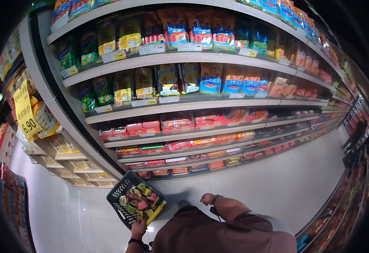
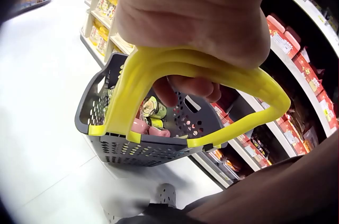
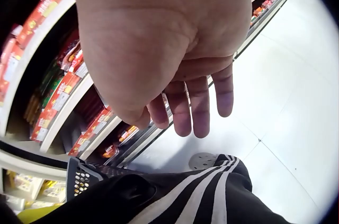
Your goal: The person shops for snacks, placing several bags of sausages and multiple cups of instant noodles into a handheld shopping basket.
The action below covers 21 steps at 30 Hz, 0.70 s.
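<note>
My left hand (image 2: 193, 17) grips the yellow handle (image 2: 212, 70) of a dark grey shopping basket (image 2: 143, 152), its fingers curled under the bar. In the head view the basket (image 1: 119, 211) hangs at my left side, and the left hand (image 1: 139, 230) is at its near edge. Several packaged goods (image 1: 142, 202), some green and some pink, lie in a heap inside. My right hand (image 1: 208, 198) hangs in front of my body with nothing in it. In the right wrist view the fingers of that hand (image 3: 164, 49) dangle loosely, pointing down.
Ahead runs a long shelf unit (image 1: 184, 103) stocked with bagged and boxed foods. A shelf stand with a yellow price sign (image 1: 25, 110) is at the left, and a lower row of goods (image 1: 332, 215) lines the right. Pale tiled floor (image 1: 252, 181) lies between.
</note>
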Each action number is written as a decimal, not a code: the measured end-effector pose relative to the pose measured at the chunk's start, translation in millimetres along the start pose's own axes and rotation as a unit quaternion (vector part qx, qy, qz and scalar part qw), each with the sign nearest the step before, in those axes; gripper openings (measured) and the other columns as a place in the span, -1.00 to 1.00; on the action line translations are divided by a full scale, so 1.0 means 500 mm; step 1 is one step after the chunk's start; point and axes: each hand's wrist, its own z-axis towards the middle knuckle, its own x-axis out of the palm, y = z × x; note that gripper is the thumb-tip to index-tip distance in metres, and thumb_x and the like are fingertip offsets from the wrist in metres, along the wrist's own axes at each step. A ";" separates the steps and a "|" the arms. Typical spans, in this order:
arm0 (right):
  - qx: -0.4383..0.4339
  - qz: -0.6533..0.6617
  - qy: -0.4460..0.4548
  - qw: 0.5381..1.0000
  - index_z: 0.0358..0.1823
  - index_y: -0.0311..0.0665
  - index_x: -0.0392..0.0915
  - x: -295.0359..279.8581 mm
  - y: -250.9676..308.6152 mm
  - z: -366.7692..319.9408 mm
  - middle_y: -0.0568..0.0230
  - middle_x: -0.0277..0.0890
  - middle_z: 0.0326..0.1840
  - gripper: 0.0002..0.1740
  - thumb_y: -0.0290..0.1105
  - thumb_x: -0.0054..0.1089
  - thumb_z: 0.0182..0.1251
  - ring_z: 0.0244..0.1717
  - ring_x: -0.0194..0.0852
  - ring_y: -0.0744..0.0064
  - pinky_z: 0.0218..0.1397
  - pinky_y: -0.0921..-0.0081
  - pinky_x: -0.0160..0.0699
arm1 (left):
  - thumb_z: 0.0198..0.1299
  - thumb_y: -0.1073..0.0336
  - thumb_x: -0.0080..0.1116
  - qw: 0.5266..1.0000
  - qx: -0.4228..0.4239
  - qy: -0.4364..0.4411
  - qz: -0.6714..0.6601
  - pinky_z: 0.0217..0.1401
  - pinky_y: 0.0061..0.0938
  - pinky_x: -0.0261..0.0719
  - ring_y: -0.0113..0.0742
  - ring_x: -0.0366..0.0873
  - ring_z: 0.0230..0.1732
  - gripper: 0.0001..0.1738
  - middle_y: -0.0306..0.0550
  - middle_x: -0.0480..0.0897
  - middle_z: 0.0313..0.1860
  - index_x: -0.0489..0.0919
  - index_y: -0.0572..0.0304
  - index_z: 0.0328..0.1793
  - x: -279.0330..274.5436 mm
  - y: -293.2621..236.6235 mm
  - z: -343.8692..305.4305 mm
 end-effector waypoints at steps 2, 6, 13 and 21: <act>0.006 0.010 -0.006 1.000 -0.13 -0.23 0.54 0.018 -0.008 -0.015 0.25 0.58 -0.31 -0.66 -0.19 0.01 0.18 -0.38 0.59 0.46 -0.44 0.47 0.51 | 0.13 -0.04 -0.20 1.000 -0.002 0.017 -0.016 -0.29 -0.21 0.52 -0.01 0.62 -0.41 -0.47 0.13 0.60 -0.55 0.59 0.30 -0.36 -0.031 -0.055 -0.036; 0.026 0.014 -0.022 0.999 -0.10 -0.23 0.53 0.052 -0.023 -0.038 0.25 0.58 -0.27 -0.65 -0.19 0.01 0.17 -0.34 0.60 0.45 -0.45 0.46 0.50 | 0.14 -0.04 -0.20 0.999 0.021 0.019 -0.022 -0.37 -0.27 0.53 -0.09 0.61 -0.52 -0.47 0.06 0.59 -0.62 0.60 0.28 -0.39 -0.032 -0.048 -0.037; 0.028 0.034 -0.036 0.998 -0.08 -0.22 0.53 0.105 -0.036 -0.074 0.24 0.58 -0.24 -0.64 -0.18 -0.01 0.18 -0.30 0.60 0.42 -0.41 0.44 0.51 | 0.17 -0.08 -0.23 0.999 0.027 0.026 -0.008 -0.34 -0.25 0.54 -0.06 0.62 -0.49 -0.41 0.10 0.60 -0.60 0.60 0.34 -0.36 -0.038 -0.045 -0.032; 0.051 0.023 -0.028 0.998 -0.03 -0.21 0.50 0.131 -0.049 -0.116 0.23 0.57 -0.18 -0.61 -0.17 -0.01 0.18 -0.25 0.59 0.41 -0.39 0.42 0.52 | 0.16 0.03 -0.26 0.997 0.074 0.005 -0.023 -0.23 -0.16 0.52 0.09 0.60 -0.38 -0.48 0.19 0.60 -0.54 0.59 0.34 -0.36 -0.031 -0.039 -0.038</act>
